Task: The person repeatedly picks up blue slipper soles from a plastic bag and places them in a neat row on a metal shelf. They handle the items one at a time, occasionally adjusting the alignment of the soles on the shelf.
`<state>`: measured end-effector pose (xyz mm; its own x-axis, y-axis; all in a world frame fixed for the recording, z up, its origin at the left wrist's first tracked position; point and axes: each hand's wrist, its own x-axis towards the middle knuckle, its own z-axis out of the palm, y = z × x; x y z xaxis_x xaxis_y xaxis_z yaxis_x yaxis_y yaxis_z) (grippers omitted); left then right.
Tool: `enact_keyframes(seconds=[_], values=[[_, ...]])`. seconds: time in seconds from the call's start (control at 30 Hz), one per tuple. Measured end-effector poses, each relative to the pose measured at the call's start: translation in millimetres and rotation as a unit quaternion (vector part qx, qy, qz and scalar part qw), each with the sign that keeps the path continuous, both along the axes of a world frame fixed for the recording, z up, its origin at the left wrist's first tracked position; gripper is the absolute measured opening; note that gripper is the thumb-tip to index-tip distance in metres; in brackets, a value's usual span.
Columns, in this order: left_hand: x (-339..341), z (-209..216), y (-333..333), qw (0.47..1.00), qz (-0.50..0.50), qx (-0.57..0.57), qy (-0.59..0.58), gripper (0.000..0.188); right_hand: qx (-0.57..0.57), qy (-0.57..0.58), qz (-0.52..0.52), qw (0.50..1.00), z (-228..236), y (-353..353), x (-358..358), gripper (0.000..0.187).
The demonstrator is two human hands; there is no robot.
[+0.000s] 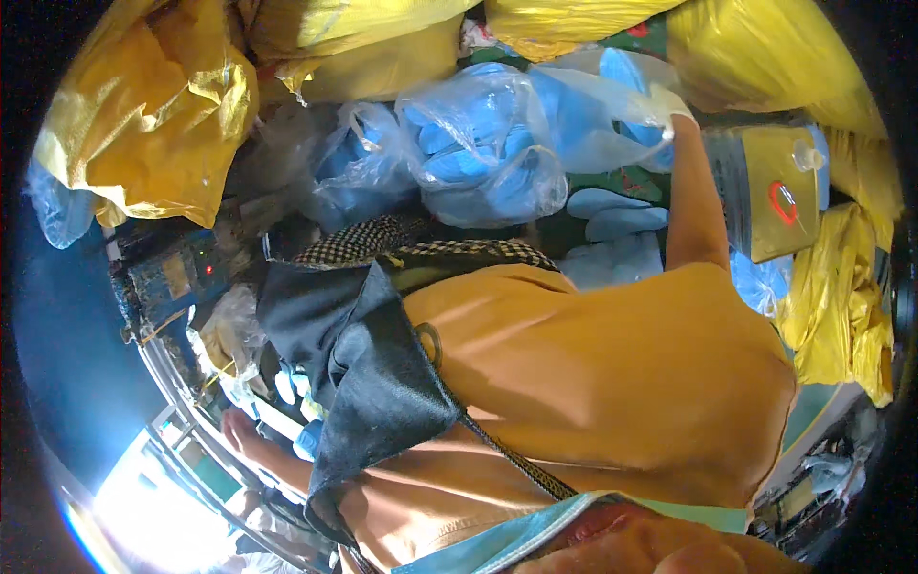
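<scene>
My right hand point(673, 107), in a whitish glove, reaches to the far right with its fingers closed on a clear plastic bag point(583, 122). Flat, rounded blue pieces point(623, 77), like insoles, show through the plastic there. Just left of it sits a fuller clear bag point(488, 143) packed with similar blue pieces. Loose blue pieces point(617, 212) lie below the held bag, beside my right forearm. My left hand point(245, 435) is low at the left, close to a metal rail; its fingers are small and unclear, and whether they hold anything is hidden.
Large yellow sacks point(378, 57) line the far side. At the right stands a yellowish box-like block point(779, 196) with a red ring-shaped mark, near a crumpled yellow bag point(841, 306). Dark machinery point(177, 277) with a red light is at the left. A bright light glares at the lower left.
</scene>
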<state>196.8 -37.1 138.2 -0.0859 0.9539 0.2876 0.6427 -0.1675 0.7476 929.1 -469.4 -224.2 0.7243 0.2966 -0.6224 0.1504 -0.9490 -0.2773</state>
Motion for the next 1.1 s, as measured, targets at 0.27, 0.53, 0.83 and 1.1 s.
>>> enact_keyframes(seconds=[0.27,0.53,0.83,1.1], values=[[108.2,-10.7,21.7,0.986,-0.162,-0.038,-0.025,0.032,-0.061,-0.180,0.138,0.972,274.4,8.6,-77.4,0.043],[162.4,-31.5,-15.1,0.952,-0.300,-0.040,-0.042,0.025,0.245,-0.488,0.237,0.803,346.6,57.7,-137.0,0.053],[244.0,-55.4,-66.1,0.813,-0.537,-0.161,-0.155,0.061,0.432,-0.420,0.309,0.736,365.2,135.5,-183.3,0.058],[323.3,-63.2,-101.9,0.722,-0.490,-0.313,-0.375,0.037,0.391,-0.148,0.367,0.831,377.5,169.1,-233.0,0.059]])
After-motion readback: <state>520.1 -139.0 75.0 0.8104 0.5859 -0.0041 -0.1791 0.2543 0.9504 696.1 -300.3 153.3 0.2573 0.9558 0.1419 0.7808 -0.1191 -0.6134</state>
